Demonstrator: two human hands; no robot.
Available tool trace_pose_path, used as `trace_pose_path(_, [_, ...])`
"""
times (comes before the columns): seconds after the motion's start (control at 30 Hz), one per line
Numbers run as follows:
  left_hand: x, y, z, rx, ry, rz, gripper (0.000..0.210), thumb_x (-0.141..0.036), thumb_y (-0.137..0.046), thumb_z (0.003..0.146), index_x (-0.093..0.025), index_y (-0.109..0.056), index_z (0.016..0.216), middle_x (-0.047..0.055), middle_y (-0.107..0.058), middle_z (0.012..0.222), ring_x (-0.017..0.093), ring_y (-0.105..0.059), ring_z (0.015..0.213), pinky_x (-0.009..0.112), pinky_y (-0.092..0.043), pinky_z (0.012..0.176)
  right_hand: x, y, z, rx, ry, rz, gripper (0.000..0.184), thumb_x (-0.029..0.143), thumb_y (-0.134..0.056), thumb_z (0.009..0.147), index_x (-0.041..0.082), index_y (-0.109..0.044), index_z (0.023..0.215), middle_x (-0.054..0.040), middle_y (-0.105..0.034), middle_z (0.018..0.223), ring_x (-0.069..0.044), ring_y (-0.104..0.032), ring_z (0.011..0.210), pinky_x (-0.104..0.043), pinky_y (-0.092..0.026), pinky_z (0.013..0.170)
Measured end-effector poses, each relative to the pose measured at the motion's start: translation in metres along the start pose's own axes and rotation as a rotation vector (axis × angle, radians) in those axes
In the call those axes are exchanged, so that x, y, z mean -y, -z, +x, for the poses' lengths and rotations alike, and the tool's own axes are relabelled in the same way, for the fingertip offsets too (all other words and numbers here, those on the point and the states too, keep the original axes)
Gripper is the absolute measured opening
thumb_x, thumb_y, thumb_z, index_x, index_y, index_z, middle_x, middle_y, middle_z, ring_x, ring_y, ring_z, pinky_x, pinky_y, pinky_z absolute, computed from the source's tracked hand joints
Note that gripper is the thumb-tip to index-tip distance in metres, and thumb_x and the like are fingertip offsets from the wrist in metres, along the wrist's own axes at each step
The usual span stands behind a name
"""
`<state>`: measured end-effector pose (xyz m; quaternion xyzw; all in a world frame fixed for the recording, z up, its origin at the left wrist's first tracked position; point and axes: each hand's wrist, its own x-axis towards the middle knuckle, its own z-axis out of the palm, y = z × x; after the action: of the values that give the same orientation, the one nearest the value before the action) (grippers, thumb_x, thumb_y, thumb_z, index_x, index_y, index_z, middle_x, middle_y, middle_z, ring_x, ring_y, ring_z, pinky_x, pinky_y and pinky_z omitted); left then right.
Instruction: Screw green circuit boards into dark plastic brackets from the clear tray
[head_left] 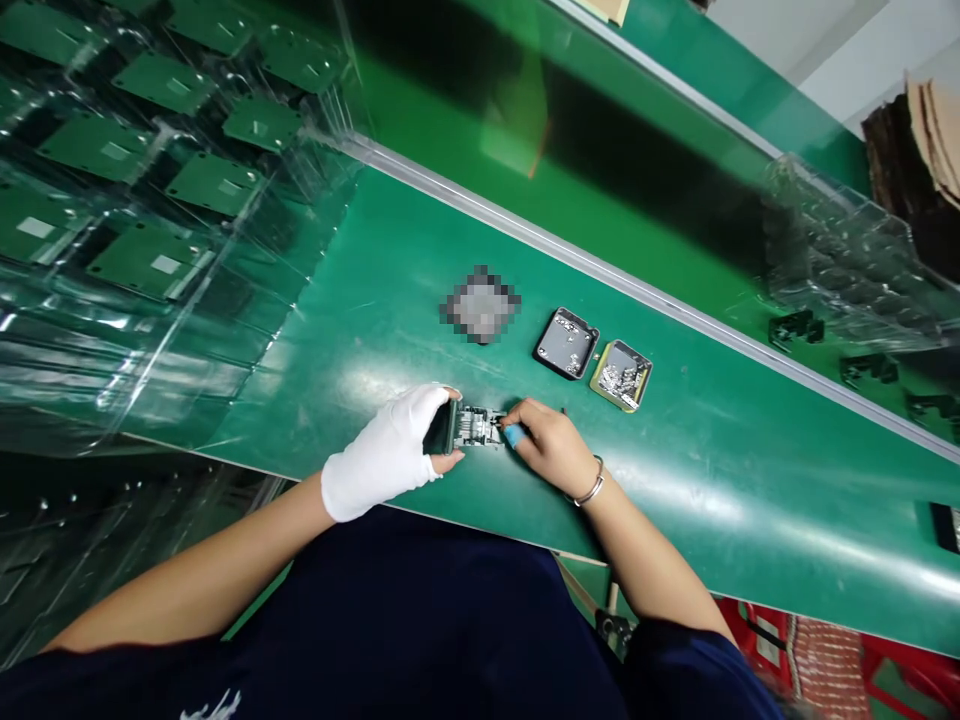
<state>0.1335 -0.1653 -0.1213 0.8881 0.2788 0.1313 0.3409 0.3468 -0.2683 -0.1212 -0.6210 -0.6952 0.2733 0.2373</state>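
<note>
My left hand (394, 440), in a white fingerless glove, is closed around the dark end of a small device with a metal mechanism (472, 425). The mechanism points right, toward my other hand. At its right end my right hand (546, 442) has its fingers pinched together, with a blue wrap on one finger and a metal bracelet at the wrist. Whatever the pinch holds, if anything, is too small to make out. Ahead lie a dark square tray (564, 345) with a few small metal parts and a yellowish square tray (624, 375) holding more small metal parts.
Clear plastic trays with green boards (150, 255) fill the left side. A pixelated patch covers something on the green bench (390, 260). Along the back runs a pale rail (525, 235). Beyond it, at the right, are dark parts (795, 328) and clear trays (832, 255).
</note>
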Motion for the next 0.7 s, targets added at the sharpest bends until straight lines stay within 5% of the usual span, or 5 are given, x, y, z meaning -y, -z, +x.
trace_pose_path(0.47, [0.001,0.001,0.001,-0.03,-0.055,0.016,0.048,-0.029,-0.069,0.071,-0.016,-0.047,0.112,0.013,-0.061,0.11,0.03,-0.06,0.105,0.043,-0.05,0.091,0.008,0.004,0.002,0.084,-0.08,-0.032,0.016,0.01,-0.045,0.086,0.019,-0.057,0.092,-0.0067,-0.062,0.09,-0.019,-0.06,0.083,-0.029,-0.048,0.075])
trace_pose_path(0.7, [0.002,0.001,-0.002,-0.082,-0.092,0.008,0.047,-0.03,-0.066,0.076,-0.016,-0.047,0.116,0.014,-0.062,0.114,0.029,-0.06,0.109,0.043,-0.05,0.094,0.005,0.013,0.0,-0.042,-0.113,-0.129,0.017,0.015,-0.047,0.086,0.018,-0.062,0.096,-0.0115,-0.065,0.102,-0.024,-0.058,0.096,-0.04,-0.046,0.085])
